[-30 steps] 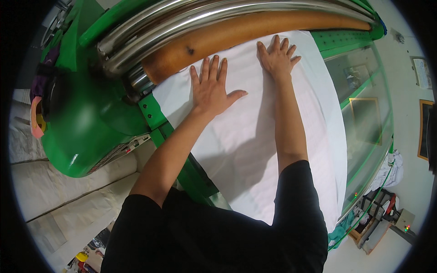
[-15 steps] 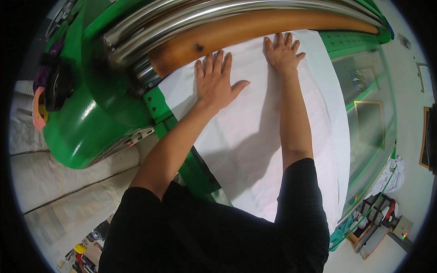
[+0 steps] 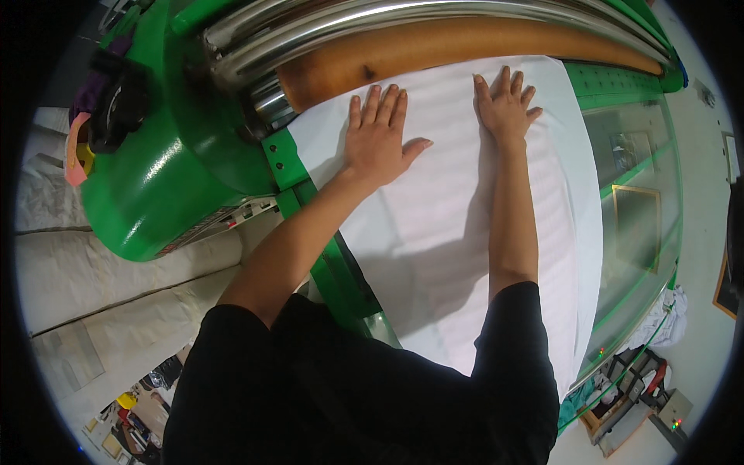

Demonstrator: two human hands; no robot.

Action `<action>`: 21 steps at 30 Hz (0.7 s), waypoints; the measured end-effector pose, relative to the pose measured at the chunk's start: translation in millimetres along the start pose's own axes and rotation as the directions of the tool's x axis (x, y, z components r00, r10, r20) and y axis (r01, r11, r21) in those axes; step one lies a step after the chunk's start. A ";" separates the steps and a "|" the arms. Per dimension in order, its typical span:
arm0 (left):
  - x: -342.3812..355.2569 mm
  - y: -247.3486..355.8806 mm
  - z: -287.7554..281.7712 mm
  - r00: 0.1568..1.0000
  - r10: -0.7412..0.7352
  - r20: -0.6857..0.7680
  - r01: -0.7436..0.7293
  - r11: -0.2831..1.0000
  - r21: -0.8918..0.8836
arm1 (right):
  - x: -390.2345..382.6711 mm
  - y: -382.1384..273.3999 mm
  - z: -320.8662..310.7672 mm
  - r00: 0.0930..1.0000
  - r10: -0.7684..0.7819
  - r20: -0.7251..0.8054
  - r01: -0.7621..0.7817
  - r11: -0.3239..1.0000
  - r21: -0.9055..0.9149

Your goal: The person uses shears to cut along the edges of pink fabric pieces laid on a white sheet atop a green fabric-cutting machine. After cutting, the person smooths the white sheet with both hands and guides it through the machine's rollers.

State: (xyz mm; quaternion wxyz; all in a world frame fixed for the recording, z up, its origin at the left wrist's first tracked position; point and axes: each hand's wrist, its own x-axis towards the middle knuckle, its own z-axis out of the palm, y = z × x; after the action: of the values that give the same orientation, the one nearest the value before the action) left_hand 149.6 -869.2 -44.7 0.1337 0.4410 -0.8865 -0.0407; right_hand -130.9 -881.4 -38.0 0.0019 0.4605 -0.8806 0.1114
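Observation:
A wide white sheet [image 3: 442,232], apparently cloth, lies over the bed of a green roller machine [image 3: 178,178]. Its far edge meets a brown roller [image 3: 465,50]. My left hand [image 3: 377,143] rests palm down on the sheet near that edge, thumb stretched to the right. To its right, my right hand [image 3: 508,112] also lies flat, fingers spread, just short of the roller. Neither hand grips anything. Faint ripples run across the sheet between and below my arms.
Shiny metal rollers [image 3: 418,17] run behind the brown one. At the far left, a black knob [image 3: 120,112] sits on the green housing. A clear panel [image 3: 632,194] borders the right side. Large pale wrapped rolls [image 3: 124,271] lie to the left, and a crate of cloths [image 3: 632,387] stands lower right.
The whole view has shifted, with the machine now farther right. Both hands sit slightly nearer to me relative to the roller, still flat on the sheet. Ripples in the sheet are more visible.

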 end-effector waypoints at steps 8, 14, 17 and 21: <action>9.0 -0.6 -5.2 1.000 -0.014 0.022 0.014 1.000 0.011 | 7.8 1.0 7.6 1.000 -0.010 -0.019 0.009 0.999 -0.050; 11.5 -1.8 -7.0 0.999 -0.006 0.043 0.004 0.999 0.036 | 5.6 -1.5 7.1 0.994 -0.051 -0.097 0.045 0.997 -0.060; 11.0 -3.8 -6.7 1.000 0.007 0.025 -0.008 0.999 0.043 | -1.9 -10.5 1.7 0.943 -0.228 -0.244 0.220 0.974 -0.058; 12.9 -2.8 -8.7 1.000 0.020 0.019 -0.021 0.999 0.050 | -22.0 -26.2 -11.7 0.818 -0.518 -0.250 0.555 0.825 0.106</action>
State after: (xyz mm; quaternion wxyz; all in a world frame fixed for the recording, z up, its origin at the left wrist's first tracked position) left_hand 146.8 -880.7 -34.3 0.1150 0.4349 -0.8929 -0.0211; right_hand -98.1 -875.7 -23.8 0.0863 0.6746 -0.6959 0.2308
